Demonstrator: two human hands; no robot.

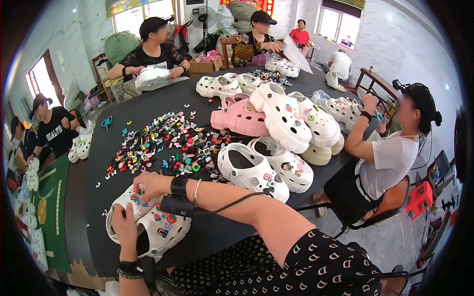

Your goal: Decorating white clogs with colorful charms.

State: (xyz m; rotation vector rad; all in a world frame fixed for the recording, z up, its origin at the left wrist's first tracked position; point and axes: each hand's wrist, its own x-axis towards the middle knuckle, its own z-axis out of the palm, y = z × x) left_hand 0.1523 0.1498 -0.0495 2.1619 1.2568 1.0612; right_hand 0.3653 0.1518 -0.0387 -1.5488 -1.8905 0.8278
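Nearest the body, the left hand (pixel 123 224) clamps the near rim of a white perforated foam clog (pixel 148 224) already studded with small coloured charms, fingers curled over the edge by the heel opening. The clog lies sole-down on the dark round table (pixel 207 237), directly under and between both hands; its long axis runs from the left hand's grip away and up-left toward the toe.

The right hand (pixel 148 183) reaches across from the right, wrist wearing a black strap with a cable, and rests on the toe end of the same clog. Its fingertips are pinched together over the upper, apparently on a small charm, though what sits between them is too small to tell. So the left hand holds the heel side and the right hand works the far, toe side; the right is the nearer of the two to the supply beyond.

Just past the right hand, farther along the table, spreads a loose heap of little multicoloured plastic charms (pixel 165 143). To the right of that grip lie two more white clogs (pixel 266 170), and beyond them a pile of pink and white clogs (pixel 269 116).
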